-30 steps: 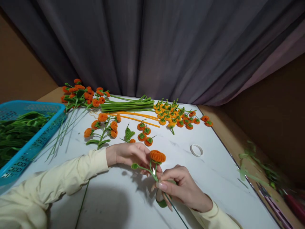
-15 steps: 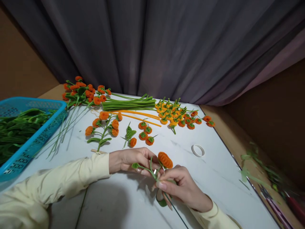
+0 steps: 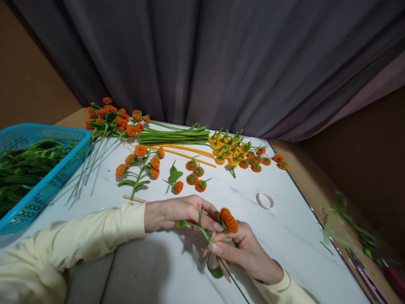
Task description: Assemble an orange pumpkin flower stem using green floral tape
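Both my left hand (image 3: pixel 177 213) and right hand (image 3: pixel 243 253) pinch the light, bendy orange fuzzy pipe-cleaner pumpkin sprig (image 3: pixel 228 219) by its thin green stem, near the white tape ring (image 3: pixel 265 200).

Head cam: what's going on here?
A person in cream sleeves works a small orange pipe-cleaner pumpkin on a green stem. The left hand pinches the stem near the pumpkin; the right hand grips it lower down. More finished pumpkins, green stems and a tape ring lie on the white table; a blue basket holds green pieces.
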The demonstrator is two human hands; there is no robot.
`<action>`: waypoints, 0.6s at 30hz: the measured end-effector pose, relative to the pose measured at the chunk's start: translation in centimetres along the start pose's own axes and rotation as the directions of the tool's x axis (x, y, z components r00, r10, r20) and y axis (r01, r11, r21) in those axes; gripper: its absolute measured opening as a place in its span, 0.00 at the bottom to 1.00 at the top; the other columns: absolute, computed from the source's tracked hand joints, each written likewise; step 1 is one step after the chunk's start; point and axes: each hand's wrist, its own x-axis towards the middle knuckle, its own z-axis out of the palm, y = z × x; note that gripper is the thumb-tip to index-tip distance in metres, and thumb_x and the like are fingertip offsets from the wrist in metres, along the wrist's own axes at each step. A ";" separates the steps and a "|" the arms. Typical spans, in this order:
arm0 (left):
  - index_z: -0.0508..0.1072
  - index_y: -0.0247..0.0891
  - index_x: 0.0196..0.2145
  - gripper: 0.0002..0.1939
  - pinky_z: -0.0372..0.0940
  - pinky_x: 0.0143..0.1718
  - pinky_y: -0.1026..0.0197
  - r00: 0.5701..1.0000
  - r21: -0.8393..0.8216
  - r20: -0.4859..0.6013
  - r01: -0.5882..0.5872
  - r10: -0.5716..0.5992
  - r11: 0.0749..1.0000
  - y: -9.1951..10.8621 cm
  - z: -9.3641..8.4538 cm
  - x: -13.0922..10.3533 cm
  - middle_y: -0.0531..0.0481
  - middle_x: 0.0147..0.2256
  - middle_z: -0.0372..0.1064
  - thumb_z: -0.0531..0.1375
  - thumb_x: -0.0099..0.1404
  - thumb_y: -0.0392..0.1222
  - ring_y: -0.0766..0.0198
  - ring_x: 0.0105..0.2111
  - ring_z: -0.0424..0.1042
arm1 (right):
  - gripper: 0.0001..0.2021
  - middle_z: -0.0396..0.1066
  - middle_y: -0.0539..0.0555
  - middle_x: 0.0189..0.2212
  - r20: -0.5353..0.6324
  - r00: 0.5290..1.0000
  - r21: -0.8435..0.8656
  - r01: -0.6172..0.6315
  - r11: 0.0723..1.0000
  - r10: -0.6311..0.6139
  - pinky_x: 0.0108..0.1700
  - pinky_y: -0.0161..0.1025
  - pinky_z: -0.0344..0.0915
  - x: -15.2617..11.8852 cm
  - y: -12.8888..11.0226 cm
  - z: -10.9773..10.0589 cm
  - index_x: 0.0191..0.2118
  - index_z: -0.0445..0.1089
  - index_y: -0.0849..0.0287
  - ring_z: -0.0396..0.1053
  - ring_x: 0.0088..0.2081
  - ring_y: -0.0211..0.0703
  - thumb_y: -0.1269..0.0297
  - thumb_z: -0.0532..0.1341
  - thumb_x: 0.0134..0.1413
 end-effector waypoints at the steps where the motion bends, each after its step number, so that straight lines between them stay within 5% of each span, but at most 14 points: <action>1: 0.76 0.30 0.30 0.20 0.58 0.22 0.72 1.000 0.017 -0.015 0.006 -0.005 1.000 0.1 0.0 0.0 0.53 0.23 0.70 0.73 0.39 0.42 0.74 0.20 0.65 | 0.16 0.67 0.51 0.15 -0.007 1.000 -0.001 0.006 1.000 -0.006 0.19 0.27 0.58 0.0 0.0 0.0 0.30 0.76 0.67 0.62 0.16 0.31 0.57 0.60 0.55; 8: 0.71 0.34 0.33 0.19 0.55 0.20 0.71 0.997 0.037 -0.071 0.018 -0.015 0.999 0.6 -0.1 -0.2 0.55 0.24 0.71 0.71 0.42 0.35 0.73 0.20 0.66 | 0.14 0.67 0.49 0.14 -0.021 0.999 0.006 0.028 1.000 -0.028 0.20 0.28 0.60 0.1 0.1 0.1 0.28 0.76 0.66 0.62 0.16 0.31 0.60 0.60 0.56; 18: 0.71 0.33 0.38 0.24 0.53 0.20 0.70 0.997 -0.035 0.043 0.059 -0.058 0.998 1.3 -1.2 0.0 0.51 0.24 0.71 0.71 0.40 0.36 0.72 0.19 0.64 | 0.14 0.64 0.49 0.13 -0.012 0.995 0.163 -0.094 0.982 0.097 0.15 0.26 0.55 -0.1 0.7 0.4 0.28 0.75 0.66 0.61 0.13 0.30 0.57 0.63 0.52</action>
